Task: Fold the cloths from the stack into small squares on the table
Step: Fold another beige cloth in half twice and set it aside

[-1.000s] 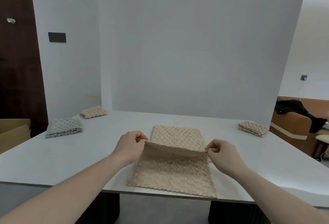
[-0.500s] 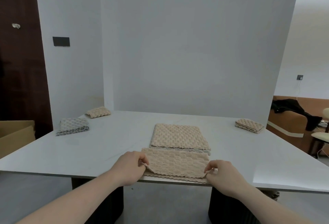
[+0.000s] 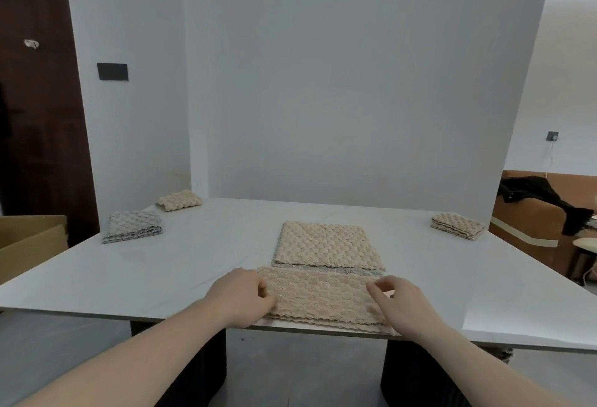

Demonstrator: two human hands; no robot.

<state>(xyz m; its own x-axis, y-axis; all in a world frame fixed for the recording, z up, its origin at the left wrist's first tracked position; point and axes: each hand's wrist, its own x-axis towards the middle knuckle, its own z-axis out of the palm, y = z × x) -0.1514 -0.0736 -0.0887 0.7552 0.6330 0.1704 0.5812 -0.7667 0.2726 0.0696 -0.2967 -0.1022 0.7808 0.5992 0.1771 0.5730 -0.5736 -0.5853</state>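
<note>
Out at ten o'clock on the table (image 3: 193, 264), a grey folded cloth (image 3: 133, 226) sits finished, and just beyond it at eleven o'clock a beige folded square (image 3: 179, 200) rests by the wall. Two done on that side, by the look of it.

Near the front edge, the left hand (image 3: 238, 297) has its fingers curled onto the left end of the beige cloth (image 3: 318, 295), seemingly pinching that edge. The cloth lies as a long strip folded in half, so it looks to need further folds before it counts as a small square.

At twelve o'clock, touching the strip's far edge, the stack (image 3: 326, 246) shows a beige cloth on top and a sliver of grey below; how many remain I cannot tell.

The right hand (image 3: 400, 301) hovers at the strip's right end, fingers loosely bent; whether it has hold of the fabric, I cannot tell.

Far out at two o'clock, another folded beige pile (image 3: 457, 225) waits.
</note>
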